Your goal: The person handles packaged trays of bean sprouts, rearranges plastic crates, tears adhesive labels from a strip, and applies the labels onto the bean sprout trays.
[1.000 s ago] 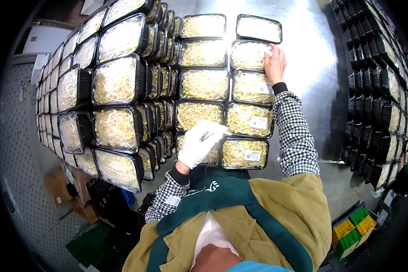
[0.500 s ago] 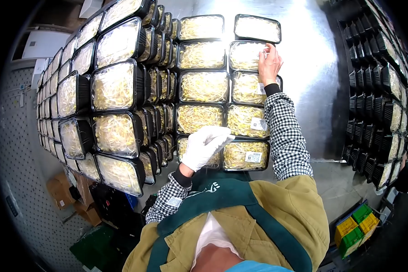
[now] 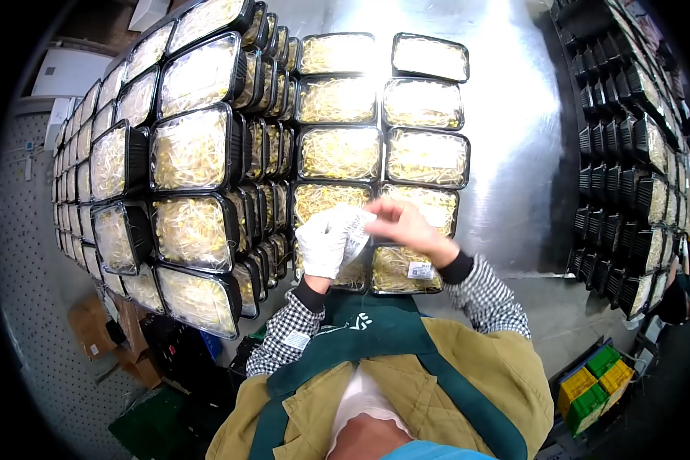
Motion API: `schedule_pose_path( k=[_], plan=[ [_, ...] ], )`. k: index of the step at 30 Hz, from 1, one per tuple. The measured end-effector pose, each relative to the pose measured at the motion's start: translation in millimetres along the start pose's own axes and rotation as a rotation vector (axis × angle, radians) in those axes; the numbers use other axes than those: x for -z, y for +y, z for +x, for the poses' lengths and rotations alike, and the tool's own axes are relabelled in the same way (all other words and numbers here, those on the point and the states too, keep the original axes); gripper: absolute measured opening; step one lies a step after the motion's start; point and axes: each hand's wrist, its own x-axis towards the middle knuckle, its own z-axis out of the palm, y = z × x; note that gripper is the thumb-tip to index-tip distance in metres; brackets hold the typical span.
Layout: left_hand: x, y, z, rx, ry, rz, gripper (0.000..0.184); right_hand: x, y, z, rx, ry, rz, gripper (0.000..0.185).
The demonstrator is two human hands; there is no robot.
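My left hand point(image 3: 322, 244), in a white glove, is closed on a sheet of white printed labels point(image 3: 355, 230) above the near trays. My bare right hand point(image 3: 410, 228) is at the right edge of the labels, thumb and forefinger apart and slightly blurred; whether they touch the sheet I cannot tell. Below the hands, black trays of bean sprouts point(image 3: 339, 146) under clear film lie in two columns on the steel table. The nearest right tray point(image 3: 395, 277) bears a white label point(image 3: 419, 270). Glare hides the tops of the farther right trays point(image 3: 428, 157).
Tall stacks of filled sprout trays point(image 3: 192, 146) stand close on the left. More stacked trays point(image 3: 632, 207) line the right side of the steel table point(image 3: 514, 184). Yellow and green crates point(image 3: 596, 389) are on the floor at lower right, cardboard boxes point(image 3: 96, 330) at lower left.
My right hand has come back from the second-farthest right tray to the labels at my left hand. The left hand has turned, so the label sheet now shows.
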Motion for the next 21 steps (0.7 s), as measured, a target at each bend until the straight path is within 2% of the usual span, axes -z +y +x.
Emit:
schedule_pose_path(
  k=[1,3,4,5,6,7,8,9,10,12,13,15,16,18,20,21],
  plan=[
    [-1,0,3,-0.112,-0.041,0.149,0.019,-9,1,-6,-0.142,0.005,0.149,0.018],
    [0,-5,6,-0.325,-0.116,0.456,0.022,8,-2,2,-0.06,0.139,0.113,0.019],
    [6,-10,5,0.075,-0.209,0.32,0.024,26,-10,14,0.036,0.295,-0.076,0.02],
    [12,-34,5,0.058,-0.278,0.227,0.015,51,-11,34,0.056,0.524,0.04,0.016],
    [12,-30,4,0.022,-0.317,0.225,0.015,96,-11,60,0.184,0.614,-0.172,0.018],
    [12,-19,1,-0.012,-0.356,0.222,0.014,144,-9,91,0.13,0.743,-0.332,0.026],
    [6,10,-3,0.023,-0.309,0.07,0.014,176,-8,122,0.358,1.033,-0.517,0.035],
    [10,3,-2,-0.195,-0.365,0.237,0.014,214,-10,146,0.328,1.133,-0.866,0.044],
    [14,11,-5,0.005,-0.408,0.103,0.015,238,-7,167,0.29,1.231,-0.998,0.05],
    [20,15,-11,0.248,-0.392,0.01,0.017,251,-10,191,0.186,1.261,-1.127,0.05],
    [22,13,-12,0.233,-0.379,-0.056,0.022,255,-9,199,0.134,1.264,-1.227,0.05],
    [13,14,-14,0.134,-0.162,-0.179,0.029,252,-3,204,0.096,1.283,-1.22,0.049],
    [16,15,-12,0.168,-0.172,-0.156,0.03,251,0,206,0.076,1.293,-1.217,0.048],
    [23,16,-12,0.245,-0.19,-0.119,0.033,273,12,212,0.199,1.273,-1.198,0.046],
    [23,12,-9,0.219,-0.211,-0.121,0.03,280,20,204,0.231,1.249,-1.158,0.044],
    [23,10,-7,0.198,-0.224,-0.123,0.029,269,17,197,0.319,1.254,-1.124,0.045]
  ],
)
